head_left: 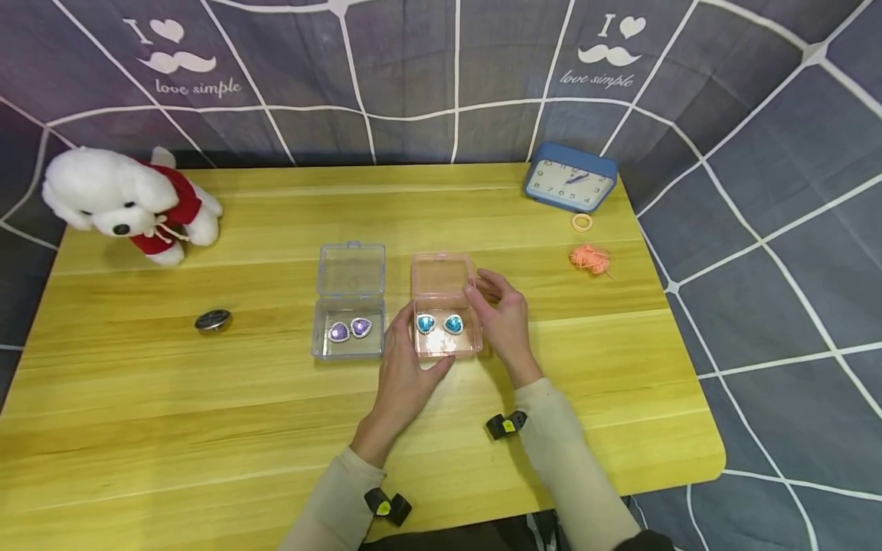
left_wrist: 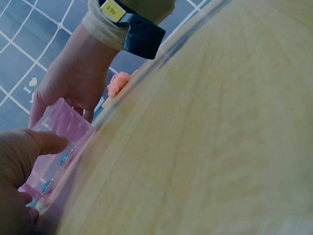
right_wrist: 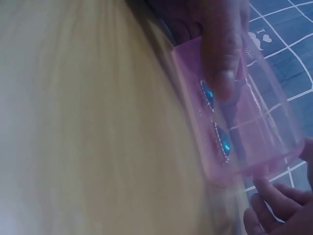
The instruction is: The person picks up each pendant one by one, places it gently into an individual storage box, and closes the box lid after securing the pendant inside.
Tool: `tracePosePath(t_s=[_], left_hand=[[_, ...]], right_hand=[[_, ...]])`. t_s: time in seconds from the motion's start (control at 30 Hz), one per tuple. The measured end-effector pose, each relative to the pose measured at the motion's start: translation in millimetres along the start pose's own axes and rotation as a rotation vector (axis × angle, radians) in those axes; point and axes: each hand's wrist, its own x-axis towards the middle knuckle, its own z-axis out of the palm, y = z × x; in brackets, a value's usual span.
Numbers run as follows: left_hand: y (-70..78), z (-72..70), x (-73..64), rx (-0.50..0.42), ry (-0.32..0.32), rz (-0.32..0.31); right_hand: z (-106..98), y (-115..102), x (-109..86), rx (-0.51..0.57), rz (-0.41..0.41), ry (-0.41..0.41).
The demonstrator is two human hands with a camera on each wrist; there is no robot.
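A small clear pink plastic box [head_left: 448, 346] stands on the table with its lid [head_left: 441, 275] raised at the back. Inside lie two blue heart-shaped gems [head_left: 452, 324] with sparkling rims. My left hand [head_left: 405, 375] holds the box, fingers along its left side and thumb at the front edge. My right hand [head_left: 508, 325] pinches the right edge of the lid, its thumb in front. In the right wrist view the left thumb [right_wrist: 222, 73] crosses the front wall. To the left, a clear bluish box [head_left: 349, 350], also with its lid up, contains two purple heart-shaped gems [head_left: 360, 327].
A white plush dog [head_left: 110, 187] in red sits at the back left. Nearer lies a dark oval object [head_left: 213, 320]. At the back right are a blue clock [head_left: 570, 177], a pale ring [head_left: 582, 223] and a coral yarn bundle [head_left: 589, 259]. Grid-patterned cloth hangs behind the table.
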Motion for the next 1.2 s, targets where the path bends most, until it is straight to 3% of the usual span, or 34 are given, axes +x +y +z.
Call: tracePosePath(t_s=[0.23,0.57,0.9,1.2], left_hand=[[-0.8,0.3,0.7,-0.005,0.009,0.002],[0.9,-0.7,1.2,-0.012,0.021,0.004],[0.0,1.5,0.6,-0.008,0.022,-0.004],[0.6,0.0,0.7,-0.025,0.017,0.025]], right_hand=[[-2.7,-8.4,0.7,0.172,0.032,0.039],[-8.9,-19.5,-5.4,0.348,-0.045,0.065],[-8.4,-18.2,-10.5,0.319,-0.001,0.072],[-11.8,-10.7,-21.3,0.219,0.004,-0.052]])
